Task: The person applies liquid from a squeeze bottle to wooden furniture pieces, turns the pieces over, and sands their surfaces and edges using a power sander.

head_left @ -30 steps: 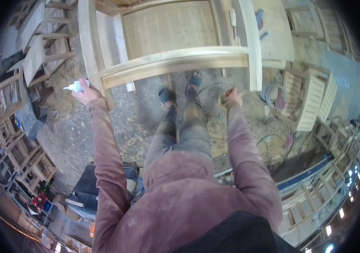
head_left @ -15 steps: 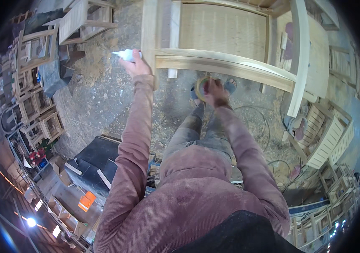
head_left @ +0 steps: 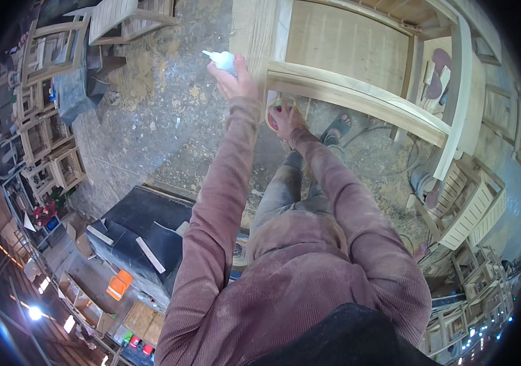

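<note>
My left hand (head_left: 237,81) grips a small white squeeze bottle (head_left: 224,61), its narrow nozzle pointing up and left. The hand is beside the left post (head_left: 252,46) of a pale wooden furniture frame (head_left: 358,100). Lower and to the right, my right hand (head_left: 291,122) is wrapped round a ring-shaped thing (head_left: 271,114) with a yellowish rim and a dark red middle; its exact kind is unclear. That hand is just below the left end of the frame's front rail. A plain wood panel (head_left: 342,46) lies behind the rail.
Dark red round discs (head_left: 441,60) lie on a board at the right. Slatted wooden furniture (head_left: 471,204) stands farther right, and several wooden frames (head_left: 47,134) are stacked at the left. A black-covered box (head_left: 144,226) is at lower left. A cable lies on the dusty floor.
The furniture frame has shifted right in view. My right hand has brought the ring-shaped thing left, close to the left post. The white bottle stays in my left hand.
</note>
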Motion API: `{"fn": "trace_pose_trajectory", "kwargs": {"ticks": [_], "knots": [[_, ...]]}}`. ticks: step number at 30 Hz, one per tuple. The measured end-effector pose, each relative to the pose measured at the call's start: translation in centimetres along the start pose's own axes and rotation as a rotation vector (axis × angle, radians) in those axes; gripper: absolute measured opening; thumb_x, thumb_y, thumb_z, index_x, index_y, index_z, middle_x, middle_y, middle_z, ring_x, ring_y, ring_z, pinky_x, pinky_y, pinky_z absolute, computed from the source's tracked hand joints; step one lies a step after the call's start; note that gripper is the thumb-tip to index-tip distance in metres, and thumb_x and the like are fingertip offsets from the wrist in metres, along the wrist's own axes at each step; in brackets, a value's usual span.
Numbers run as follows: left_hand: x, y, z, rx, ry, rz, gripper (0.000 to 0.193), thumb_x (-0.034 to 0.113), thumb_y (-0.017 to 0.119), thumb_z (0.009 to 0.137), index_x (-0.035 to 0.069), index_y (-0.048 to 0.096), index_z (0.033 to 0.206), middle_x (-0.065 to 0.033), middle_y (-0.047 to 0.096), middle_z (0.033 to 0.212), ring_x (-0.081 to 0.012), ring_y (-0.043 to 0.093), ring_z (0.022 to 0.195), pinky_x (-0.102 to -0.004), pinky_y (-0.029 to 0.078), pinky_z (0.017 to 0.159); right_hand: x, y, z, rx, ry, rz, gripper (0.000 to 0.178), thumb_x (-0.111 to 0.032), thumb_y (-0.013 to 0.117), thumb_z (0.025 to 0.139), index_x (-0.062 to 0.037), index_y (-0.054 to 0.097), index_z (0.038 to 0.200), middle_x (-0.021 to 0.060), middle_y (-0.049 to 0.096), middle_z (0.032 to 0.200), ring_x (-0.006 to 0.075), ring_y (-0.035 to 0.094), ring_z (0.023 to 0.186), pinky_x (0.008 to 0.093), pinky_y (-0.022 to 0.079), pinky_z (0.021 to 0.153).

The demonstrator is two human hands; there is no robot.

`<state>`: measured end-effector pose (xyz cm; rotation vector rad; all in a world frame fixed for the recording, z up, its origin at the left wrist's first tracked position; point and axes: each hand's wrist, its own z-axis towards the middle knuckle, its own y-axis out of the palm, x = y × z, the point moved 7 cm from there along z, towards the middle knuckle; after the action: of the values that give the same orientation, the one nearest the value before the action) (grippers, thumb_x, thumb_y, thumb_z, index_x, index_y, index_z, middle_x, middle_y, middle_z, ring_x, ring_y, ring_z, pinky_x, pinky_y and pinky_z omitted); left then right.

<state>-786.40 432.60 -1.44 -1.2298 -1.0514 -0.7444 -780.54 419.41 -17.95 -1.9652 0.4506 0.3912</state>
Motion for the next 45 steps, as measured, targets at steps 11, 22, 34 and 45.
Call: {"fn": "trace_pose_trajectory", "kwargs": {"ticks": [11,22,34,45], "knots": [[1.1,-0.1,-0.4,0.011,0.014,0.020,0.044,0.022,0.055,0.085,-0.005,0.035,0.113,-0.0155,0.056,0.094,-0.0210,0.054,0.087,-0.0342,0.042,0.078,12.8,-8.8,-19.7,0.186,0.714,0.335,0.063,-0.018,0.069,0.062,-0.0151,0.037,0.116,0.0168,0.045,0.116,0.0369,0.054,0.096,0.0421,0.047,0.080],[9.0,5.0,-8.3,-0.190,0.426,-0.129,0.032,0.005,0.052,0.084,0.001,0.035,0.110,-0.0139,0.049,0.109,-0.0185,0.050,0.089,-0.0288,0.044,0.078,31.8,-11.6,-40.9,0.519,1.301,0.316,0.070,-0.021,0.074,0.054,-0.0161,0.038,0.114,0.0129,0.045,0.111,0.0356,0.054,0.094,0.0433,0.047,0.077],[9.5,19.7,-13.9,-0.098,0.270,0.091,0.031,0.010,0.053,0.084,0.003,0.034,0.108,-0.0134,0.054,0.107,-0.0187,0.049,0.093,-0.0314,0.038,0.085,61.5,-19.2,-34.5,0.710,1.449,0.400,0.070,-0.022,0.070,0.057,-0.0172,0.036,0.118,0.0154,0.044,0.114,0.0353,0.050,0.102,0.0439,0.044,0.083],[8.8,19.5,-13.1,-0.126,0.267,0.269,0.034,0.016,0.052,0.086,0.002,0.034,0.110,-0.0127,0.054,0.103,-0.0183,0.048,0.091,-0.0307,0.037,0.084,60.6,-23.0,-29.1,0.732,1.091,-0.076,0.066,-0.035,0.069,0.066,-0.0121,0.035,0.117,0.0184,0.046,0.111,0.0348,0.051,0.101,0.0451,0.045,0.078]]}}
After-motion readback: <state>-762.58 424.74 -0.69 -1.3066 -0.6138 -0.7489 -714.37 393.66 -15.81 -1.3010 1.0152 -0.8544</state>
